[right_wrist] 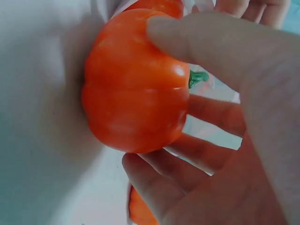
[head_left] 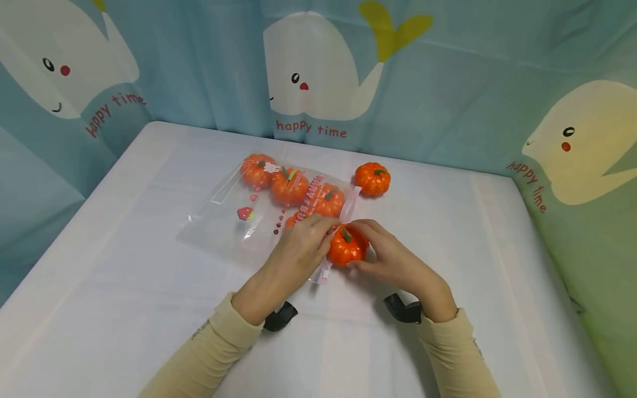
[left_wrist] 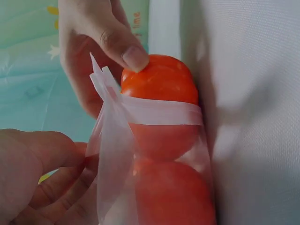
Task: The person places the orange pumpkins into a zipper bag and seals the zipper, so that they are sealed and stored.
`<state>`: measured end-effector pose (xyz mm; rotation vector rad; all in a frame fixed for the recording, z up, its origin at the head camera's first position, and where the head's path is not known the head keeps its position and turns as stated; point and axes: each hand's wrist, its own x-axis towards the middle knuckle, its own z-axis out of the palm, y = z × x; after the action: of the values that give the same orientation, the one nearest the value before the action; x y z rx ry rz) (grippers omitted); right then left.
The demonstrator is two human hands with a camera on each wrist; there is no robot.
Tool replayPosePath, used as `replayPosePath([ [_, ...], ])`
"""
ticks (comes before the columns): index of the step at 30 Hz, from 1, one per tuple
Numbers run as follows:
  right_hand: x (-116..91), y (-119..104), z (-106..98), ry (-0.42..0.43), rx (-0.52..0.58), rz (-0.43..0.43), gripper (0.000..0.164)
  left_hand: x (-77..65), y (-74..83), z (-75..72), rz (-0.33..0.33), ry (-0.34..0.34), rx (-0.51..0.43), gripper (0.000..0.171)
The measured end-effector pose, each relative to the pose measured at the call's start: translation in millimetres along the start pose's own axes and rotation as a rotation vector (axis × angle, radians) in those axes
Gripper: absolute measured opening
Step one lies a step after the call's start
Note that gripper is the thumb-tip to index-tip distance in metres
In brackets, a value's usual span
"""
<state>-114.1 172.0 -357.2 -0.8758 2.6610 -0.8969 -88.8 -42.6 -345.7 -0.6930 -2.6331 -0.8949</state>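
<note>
A clear zip bag [head_left: 226, 235] with a pink zip edge lies on the table with several small orange toy pumpkins [head_left: 290, 189] inside. My left hand [head_left: 299, 243] pinches the upper layer of the bag at its mouth, thumb against fingers in the left wrist view. At that mouth, my right hand [head_left: 400, 264] grips another toy pumpkin [head_left: 346, 251], thumb on one side and fingers on the other. This pumpkin's green stem [right_wrist: 199, 78] shows between thumb and fingers in the right wrist view. In the left wrist view, the zip edge [left_wrist: 164, 111] crosses in front of the pumpkin, partly covering it.
One more toy pumpkin [head_left: 372, 179] rests on the white table [head_left: 497, 309] behind the bag's open end. A blue-green curtain [head_left: 448, 88] with whale prints stands along the table's back edge and sides. Black wrist mounts [head_left: 402, 309] sit under both wrists.
</note>
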Motion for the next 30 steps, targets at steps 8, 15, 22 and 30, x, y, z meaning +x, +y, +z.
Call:
replayPosePath([
  [8,7,-6,8,0.003,-0.033,-0.071,0.070,-0.6,-0.3,-0.8,0.032,0.003,0.017,0.027],
  [15,-9,-9,-9,-0.043,-0.131,-0.023,0.065,0.5,-0.1,-1.7,0.000,-0.015,-0.010,0.026],
  [22,-17,-29,-10,-0.138,-0.209,-0.022,0.068,0.0,0.2,-2.5,0.021,0.010,0.006,0.024],
  [30,-15,-37,-1,-0.128,-0.232,-0.053,0.070,-2.5,-0.5,-0.8,0.036,-0.002,0.035,0.025],
])
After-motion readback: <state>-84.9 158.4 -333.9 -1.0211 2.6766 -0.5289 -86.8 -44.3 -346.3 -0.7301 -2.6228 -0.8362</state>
